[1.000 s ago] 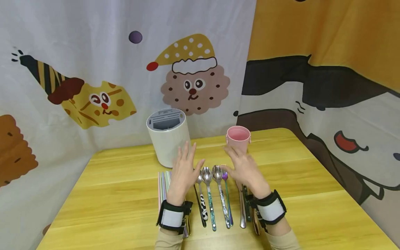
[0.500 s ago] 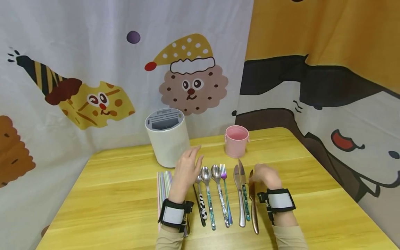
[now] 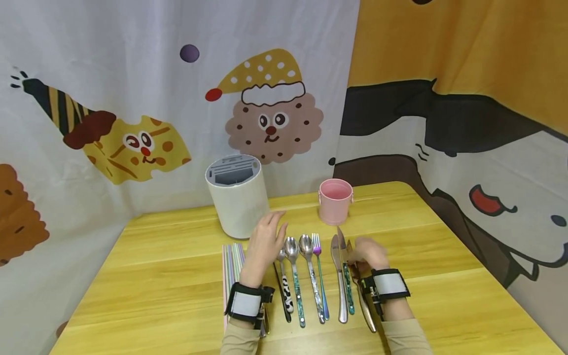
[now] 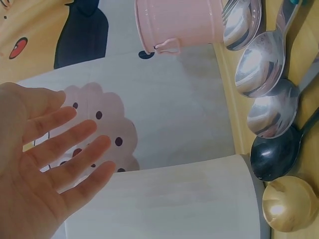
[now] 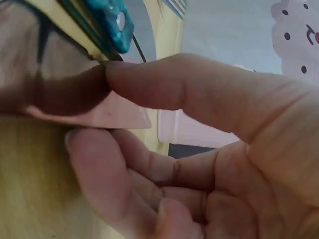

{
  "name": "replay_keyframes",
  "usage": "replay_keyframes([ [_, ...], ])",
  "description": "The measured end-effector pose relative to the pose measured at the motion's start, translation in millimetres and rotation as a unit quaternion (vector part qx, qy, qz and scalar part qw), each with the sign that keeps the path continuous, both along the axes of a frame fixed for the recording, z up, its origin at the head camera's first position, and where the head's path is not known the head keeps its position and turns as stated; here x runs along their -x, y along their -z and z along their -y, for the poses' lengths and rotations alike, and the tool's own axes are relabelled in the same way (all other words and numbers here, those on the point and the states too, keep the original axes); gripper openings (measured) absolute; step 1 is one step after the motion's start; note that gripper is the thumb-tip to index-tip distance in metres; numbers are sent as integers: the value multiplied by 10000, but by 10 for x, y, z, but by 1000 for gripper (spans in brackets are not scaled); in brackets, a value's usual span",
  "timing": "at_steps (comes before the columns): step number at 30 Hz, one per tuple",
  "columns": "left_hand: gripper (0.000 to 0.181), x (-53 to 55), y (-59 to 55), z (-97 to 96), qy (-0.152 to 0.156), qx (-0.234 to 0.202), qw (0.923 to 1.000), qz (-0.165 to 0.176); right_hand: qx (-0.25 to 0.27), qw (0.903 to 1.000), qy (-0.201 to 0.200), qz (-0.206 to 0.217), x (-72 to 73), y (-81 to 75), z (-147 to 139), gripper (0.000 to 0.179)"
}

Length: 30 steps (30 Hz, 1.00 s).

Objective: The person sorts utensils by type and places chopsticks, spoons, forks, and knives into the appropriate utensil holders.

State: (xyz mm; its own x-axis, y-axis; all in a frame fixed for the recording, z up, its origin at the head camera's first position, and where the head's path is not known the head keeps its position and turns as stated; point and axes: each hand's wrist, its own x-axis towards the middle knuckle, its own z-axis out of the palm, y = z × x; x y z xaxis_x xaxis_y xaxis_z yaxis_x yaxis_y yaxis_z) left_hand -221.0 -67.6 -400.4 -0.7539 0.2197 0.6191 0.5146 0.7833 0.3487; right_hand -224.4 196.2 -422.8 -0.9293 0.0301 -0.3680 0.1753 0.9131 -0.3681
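My right hand [image 3: 371, 254] pinches a copper-coloured table knife [image 3: 365, 309] by its blade. In the right wrist view the thumb lies on one edge of the blade [image 5: 122, 113] and the curled index finger on the other. To its left are a silver knife [image 3: 340, 291] and a knife with a teal handle [image 3: 348, 292]. My left hand [image 3: 264, 241] hovers with relaxed, spread fingers and nothing in it, near the white utensil holder [image 3: 241, 209]. Under its forearm lie pastel chopsticks [image 3: 230, 264], partly hidden.
A row of spoons [image 3: 291, 246] and a purple-headed fork [image 3: 317, 246] lies between my hands. Behind them stands a pink bucket [image 3: 335, 209]. A gold spoon [image 4: 289, 204] and a black spoon [image 4: 274, 157] show in the left wrist view. A printed curtain [image 3: 146, 98] hangs behind the table.
My right hand moved from above the bucket side down and right to the copper knife, then slightly left, tilting its blade leftward. My left hand lowered a little, its fingers turning rightward.
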Motion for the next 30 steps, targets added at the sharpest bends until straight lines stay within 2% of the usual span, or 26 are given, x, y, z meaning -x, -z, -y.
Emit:
replay_keyframes([
  [3,30,2,7,-8,40,-23,10000,-31,249,9997,-63,4,32,5,-43,14],
  [7,29,7,17,-15,78,9,10000,14,546,9983,-88,-197,67,2,-129,12],
  [13,28,19,54,-45,166,24,9998,50,643,9940,-30,-886,36,-173,-199,16],
  [16,28,21,72,-109,267,34,9996,83,718,9873,36,-1415,-7,-289,-202,16],
  [19,29,65,60,-232,384,194,9988,218,802,9764,188,-1997,-63,-393,-204,17],
  [21,32,136,32,-345,461,460,9971,397,786,9668,282,-2414,-98,-454,-207,16],
  [25,39,367,-25,-594,667,1148,9892,626,833,9451,589,-3105,-151,-534,-183,14],
  [30,49,638,-28,-843,741,1723,9806,570,954,9119,946,-3878,-191,-580,-93,14],
])
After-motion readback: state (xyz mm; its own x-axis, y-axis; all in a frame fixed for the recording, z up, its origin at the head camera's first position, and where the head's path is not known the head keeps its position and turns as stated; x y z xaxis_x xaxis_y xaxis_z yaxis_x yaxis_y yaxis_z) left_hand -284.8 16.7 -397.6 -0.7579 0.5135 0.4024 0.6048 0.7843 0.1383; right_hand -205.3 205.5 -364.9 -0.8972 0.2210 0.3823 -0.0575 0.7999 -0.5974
